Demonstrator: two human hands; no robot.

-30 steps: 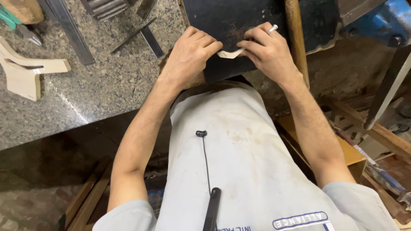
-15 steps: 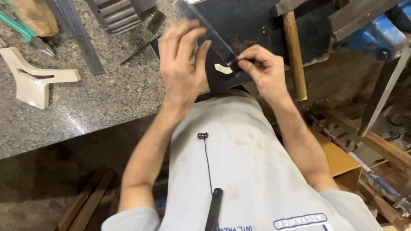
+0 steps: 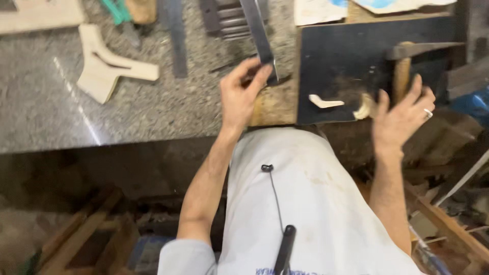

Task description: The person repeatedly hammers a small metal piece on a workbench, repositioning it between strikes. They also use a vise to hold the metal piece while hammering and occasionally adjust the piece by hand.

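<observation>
Fingers of left hand [image 3: 243, 97] pinch a metal file [image 3: 259, 35]; right hand [image 3: 402, 114] spread beside hammer handle [image 3: 402, 74].

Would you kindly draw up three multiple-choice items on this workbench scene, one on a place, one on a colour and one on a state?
1. Where does the small pale wooden piece lie?
A. on the dark board
B. on the granite worktop
C. in the left hand

2. What colour is the board under it?
A. white
B. red
C. black

3. What is the left hand doing?
A. lying flat and empty
B. pinching a flat metal strip
C. gripping the hammer

Answers:
1 A: the piece rests on the board, apart from both hands.
2 C: the board is black, scuffed pale in places.
3 B: thumb and fingers close on the flat metal strip, while the right hand is open beside the hammer handle.
</observation>
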